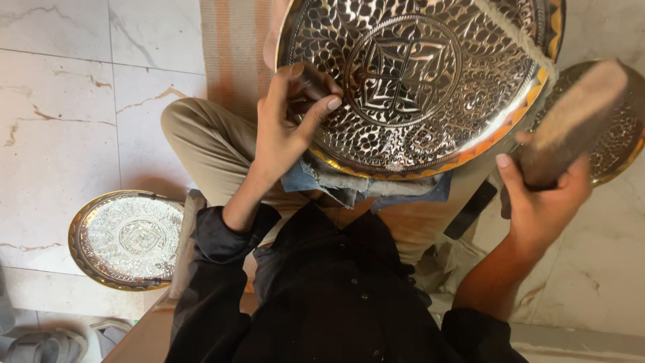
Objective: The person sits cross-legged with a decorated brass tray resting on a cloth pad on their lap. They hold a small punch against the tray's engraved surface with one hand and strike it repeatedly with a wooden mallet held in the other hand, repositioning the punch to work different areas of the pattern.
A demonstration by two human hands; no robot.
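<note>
A large round engraved metal tray (416, 81) with a golden rim rests tilted on my lap over a piece of blue cloth (363, 188). My left hand (289, 121) presses on the tray's left side, fingers closed on a small dark tool (310, 84) whose tip touches the engraved surface. My right hand (544, 195) is raised to the right of the tray, gripping a brown wooden mallet (574, 117) by its lower end. The mallet's head is held off the tray's right edge.
A smaller engraved tray (127, 238) lies on the marble floor at the left. Another engraved tray (621, 144) sits behind the mallet at the right. A dark flat object (470, 210) lies by my right leg. A striped mat (235, 47) runs along the floor ahead.
</note>
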